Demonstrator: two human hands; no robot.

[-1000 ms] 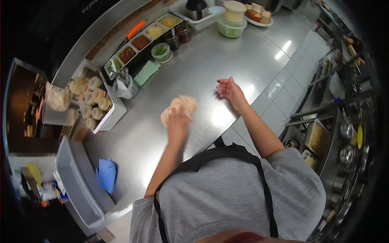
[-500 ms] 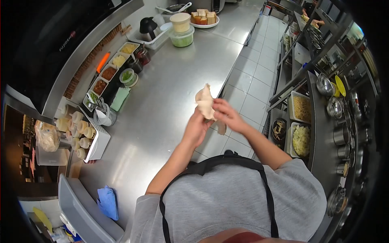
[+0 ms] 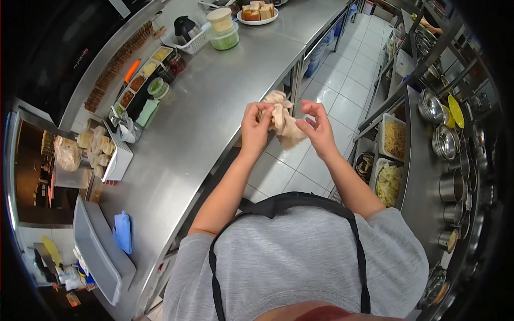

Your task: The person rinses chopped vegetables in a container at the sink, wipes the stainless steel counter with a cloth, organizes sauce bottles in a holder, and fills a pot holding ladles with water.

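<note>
A crumpled beige cloth (image 3: 286, 128) hangs over the gap beside the counter's edge, its lower end spread out above the floor tiles. My left hand (image 3: 255, 128) pinches its upper left part between thumb and fingers. Just to the right of the cloth, my right hand (image 3: 321, 131) is open, with thumb and fingers apart and curved. Its thumb tip is close to the cloth's right edge; whether they touch is hard to tell.
Along the steel counter (image 3: 187, 128) stand a row of topping tubs (image 3: 137, 83), a bottle basket (image 3: 119, 159) and a plate of bread (image 3: 258, 21). A blue cloth (image 3: 122, 231) lies near a grey bin (image 3: 96, 251). To the right, a shelf holds noodles (image 3: 394, 139) and cabbage (image 3: 388, 183).
The beige cloth has gone from upright and bunched to hanging down, farther past the counter's edge. My right hand has come away from it to the right. The view has shifted.
</note>
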